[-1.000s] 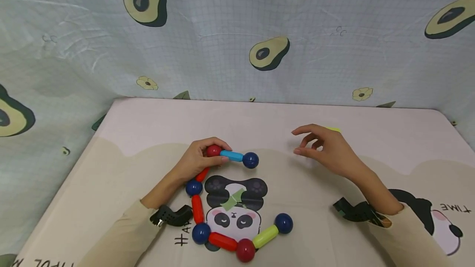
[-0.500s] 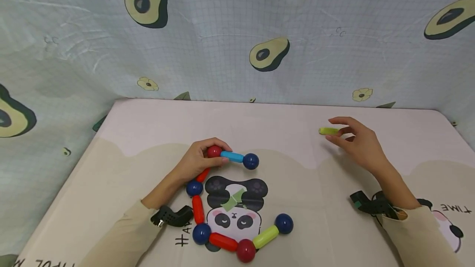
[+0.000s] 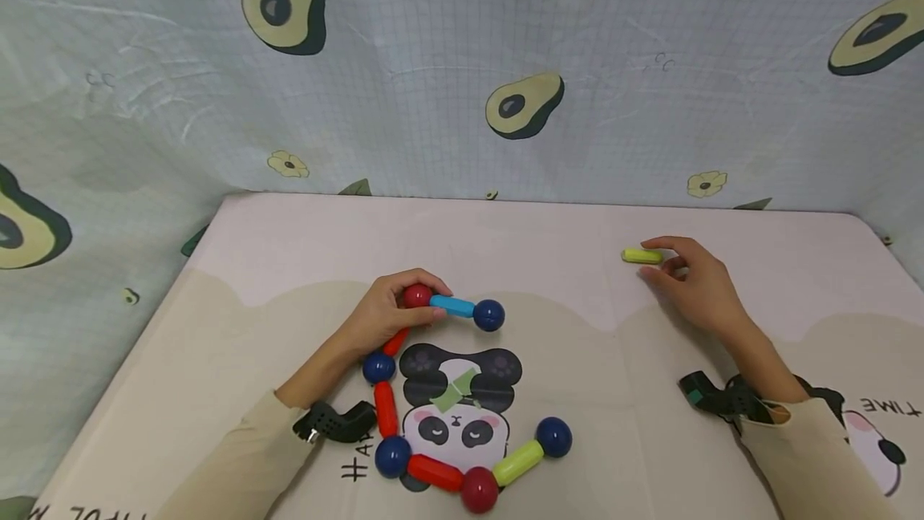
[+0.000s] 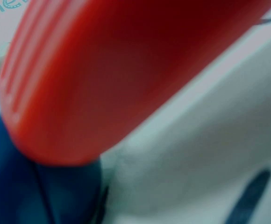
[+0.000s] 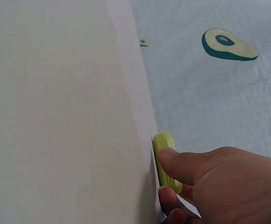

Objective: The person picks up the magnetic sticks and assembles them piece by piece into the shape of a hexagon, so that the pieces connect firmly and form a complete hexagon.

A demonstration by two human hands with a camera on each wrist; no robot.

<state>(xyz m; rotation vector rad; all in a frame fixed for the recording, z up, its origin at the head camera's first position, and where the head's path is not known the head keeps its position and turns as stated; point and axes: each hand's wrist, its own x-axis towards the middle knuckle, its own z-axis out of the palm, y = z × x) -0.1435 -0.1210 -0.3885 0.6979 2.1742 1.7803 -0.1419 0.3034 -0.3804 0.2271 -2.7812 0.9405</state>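
A chain of toy balls and rods lies in an open ring on the table. My left hand [image 3: 382, 307] holds its upper left corner, fingers and thumb around a red ball [image 3: 417, 295]. From there a light blue rod [image 3: 452, 306] leads to a dark blue ball [image 3: 489, 315]. Down the left side run red rods [image 3: 386, 409] and blue balls [image 3: 378, 367]; a red rod [image 4: 103, 93] fills the left wrist view. At the far right, my right hand [image 3: 689, 279] pinches a loose yellow-green rod [image 3: 635, 256], thumb on one side and index finger on the other.
The chain's lower right arm has a dark red ball [image 3: 480, 489], another yellow-green rod [image 3: 518, 463] and a blue ball [image 3: 553, 436]. A printed panda [image 3: 455, 432] shows on the cover inside the ring. Behind the table's far edge hangs an avocado-print sheet [image 3: 404, 103].
My right hand has moved right to the loose yellow-green rod, and its thumb and index finger have closed in on it. The left hand and the chain have stayed put.
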